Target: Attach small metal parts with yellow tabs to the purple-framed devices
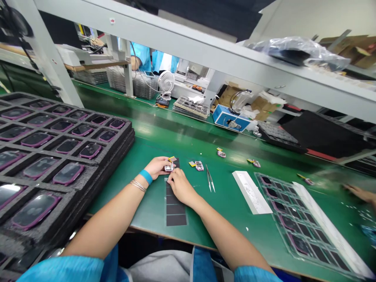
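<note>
Silver-and-pink electronic module (169, 167) is sitting clenched in the shared grip of the left hand (157, 166) and right hand (181, 187), just above a black segmented strip (176, 211) on the green counter (141, 207).

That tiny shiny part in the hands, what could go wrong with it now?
The small shiny part is held between the left hand and right hand, so it might slip onto the green bench. The tweezers lie close by, and their points could poke a reaching hand. The stacked foam tray sits near the left arm, so a bump might shift it.
</note>
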### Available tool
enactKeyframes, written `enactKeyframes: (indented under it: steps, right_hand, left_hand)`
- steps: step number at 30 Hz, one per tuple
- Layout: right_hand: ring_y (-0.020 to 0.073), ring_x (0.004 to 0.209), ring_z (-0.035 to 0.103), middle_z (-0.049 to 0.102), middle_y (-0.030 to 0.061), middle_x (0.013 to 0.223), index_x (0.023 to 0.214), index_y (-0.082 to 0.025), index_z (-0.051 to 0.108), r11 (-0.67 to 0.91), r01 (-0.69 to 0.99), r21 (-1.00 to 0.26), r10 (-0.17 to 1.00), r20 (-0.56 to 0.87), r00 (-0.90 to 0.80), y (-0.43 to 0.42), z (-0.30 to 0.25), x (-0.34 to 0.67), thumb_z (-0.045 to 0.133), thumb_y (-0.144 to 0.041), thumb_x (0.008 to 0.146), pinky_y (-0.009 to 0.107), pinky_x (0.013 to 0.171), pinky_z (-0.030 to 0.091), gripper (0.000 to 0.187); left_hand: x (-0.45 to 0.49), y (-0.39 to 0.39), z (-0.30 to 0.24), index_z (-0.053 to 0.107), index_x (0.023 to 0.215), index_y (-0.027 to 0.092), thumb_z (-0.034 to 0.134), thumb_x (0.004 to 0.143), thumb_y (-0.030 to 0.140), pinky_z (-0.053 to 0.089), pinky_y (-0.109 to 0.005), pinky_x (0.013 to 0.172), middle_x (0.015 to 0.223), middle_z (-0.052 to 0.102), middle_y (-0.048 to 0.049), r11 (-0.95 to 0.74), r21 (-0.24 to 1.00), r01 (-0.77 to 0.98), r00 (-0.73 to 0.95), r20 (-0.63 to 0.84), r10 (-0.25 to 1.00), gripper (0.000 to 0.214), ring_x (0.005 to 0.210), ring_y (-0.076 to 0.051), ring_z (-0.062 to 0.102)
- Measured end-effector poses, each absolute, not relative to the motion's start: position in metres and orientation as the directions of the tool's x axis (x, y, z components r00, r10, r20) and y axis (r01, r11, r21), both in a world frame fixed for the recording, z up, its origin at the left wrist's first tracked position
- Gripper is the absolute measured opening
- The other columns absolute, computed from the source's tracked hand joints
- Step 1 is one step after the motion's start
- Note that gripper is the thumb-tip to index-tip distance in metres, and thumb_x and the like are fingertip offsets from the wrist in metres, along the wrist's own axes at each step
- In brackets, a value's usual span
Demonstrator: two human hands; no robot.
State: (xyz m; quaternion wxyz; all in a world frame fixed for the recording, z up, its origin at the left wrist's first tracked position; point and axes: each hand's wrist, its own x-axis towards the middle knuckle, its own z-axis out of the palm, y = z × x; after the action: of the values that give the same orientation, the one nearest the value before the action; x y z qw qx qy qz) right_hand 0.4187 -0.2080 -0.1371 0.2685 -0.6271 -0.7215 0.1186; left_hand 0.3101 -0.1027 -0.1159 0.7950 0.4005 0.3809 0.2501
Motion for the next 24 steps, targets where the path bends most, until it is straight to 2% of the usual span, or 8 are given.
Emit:
enactKeyframes:
  steps: [3, 6, 8, 12, 15, 18, 24]
  right_hand:
    - [0.0197, 0.094, 0.047, 0.050, 0.0073, 0.096, 0.083, -0.017, 0.053, 0.326, 0.789, -0.520, 0.915, 0.382, -0.127, -0.221, -0.128, 0.423, 0.047, -0.011, 0.086, 0.035, 0.086, 0.042, 0.009]
    - [0.0192, 0.097, 0.051, 0.054, 0.0075, 0.099, 0.084, -0.019, 0.053, 0.369, 0.731, -0.574, 0.840, 0.543, 0.002, -0.227, -0.117, 0.431, 0.046, -0.018, 0.088, 0.036, 0.088, 0.041, 0.009]
    - [0.0180, 0.093, 0.055, 0.059, 0.0061, 0.095, 0.080, -0.019, 0.055, 0.375, 0.662, -0.649, 0.809, 0.578, 0.109, -0.226, -0.113, 0.438, 0.050, -0.021, 0.086, 0.034, 0.086, 0.043, 0.007]
    - [0.0159, 0.075, 0.061, 0.065, 0.0020, 0.076, 0.070, -0.018, 0.057, 0.278, 0.462, -0.842, 0.864, 0.429, 0.262, -0.217, -0.120, 0.453, 0.060, -0.023, 0.076, 0.031, 0.079, 0.047, 0.008]
    - [0.0156, 0.068, 0.060, 0.065, 0.0021, 0.071, 0.067, -0.017, 0.060, 0.192, 0.341, -0.920, 0.907, 0.299, 0.296, -0.213, -0.126, 0.459, 0.065, -0.028, 0.071, 0.029, 0.073, 0.048, 0.013]
    - [0.0151, 0.066, 0.059, 0.065, 0.0022, 0.070, 0.068, -0.017, 0.061, 0.163, 0.311, -0.936, 0.927, 0.253, 0.277, -0.212, -0.126, 0.458, 0.068, -0.030, 0.068, 0.027, 0.068, 0.048, 0.015]
    - [0.0134, 0.068, 0.058, 0.062, -0.0007, 0.073, 0.074, -0.018, 0.055, 0.196, 0.401, -0.895, 0.922, 0.307, 0.234, -0.215, -0.120, 0.451, 0.066, -0.024, 0.070, 0.025, 0.068, 0.046, 0.014]
  left_hand:
    - [0.311, -0.103, -0.116, 0.063, 0.081, 0.012, 0.065, 0.063, 0.009, 0.054, -0.029, 0.061, 0.079, 0.068, -0.0105, 0.541, 0.837, -0.089, 0.585, -0.395, 0.709, 0.019, 0.070, -0.019, 0.064]
    - [0.312, -0.105, -0.116, 0.065, 0.085, 0.011, 0.065, 0.062, 0.009, 0.053, -0.027, 0.058, 0.078, 0.068, -0.0101, 0.510, 0.856, -0.077, 0.577, -0.379, 0.724, 0.024, 0.067, -0.018, 0.063]
    - [0.313, -0.108, -0.114, 0.066, 0.085, 0.011, 0.065, 0.062, 0.010, 0.053, -0.026, 0.054, 0.076, 0.068, -0.0096, 0.480, 0.876, -0.057, 0.581, -0.362, 0.729, 0.023, 0.064, -0.017, 0.061]
    - [0.317, -0.119, -0.111, 0.066, 0.087, 0.011, 0.066, 0.063, 0.014, 0.054, -0.026, 0.051, 0.076, 0.066, -0.0085, 0.424, 0.905, 0.011, 0.632, -0.335, 0.698, 0.024, 0.063, -0.017, 0.061]
    - [0.320, -0.124, -0.110, 0.066, 0.088, 0.010, 0.067, 0.063, 0.015, 0.055, -0.025, 0.051, 0.073, 0.065, -0.0069, 0.428, 0.902, 0.049, 0.644, -0.356, 0.677, 0.025, 0.061, -0.016, 0.061]
    - [0.323, -0.126, -0.110, 0.065, 0.087, 0.009, 0.068, 0.063, 0.014, 0.055, -0.024, 0.051, 0.067, 0.063, -0.0050, 0.447, 0.892, 0.069, 0.643, -0.382, 0.664, 0.025, 0.057, -0.014, 0.060]
    - [0.323, -0.128, -0.110, 0.065, 0.082, 0.008, 0.070, 0.061, 0.015, 0.055, -0.023, 0.052, 0.064, 0.060, -0.0039, 0.448, 0.891, 0.071, 0.652, -0.382, 0.655, 0.022, 0.054, -0.011, 0.056]
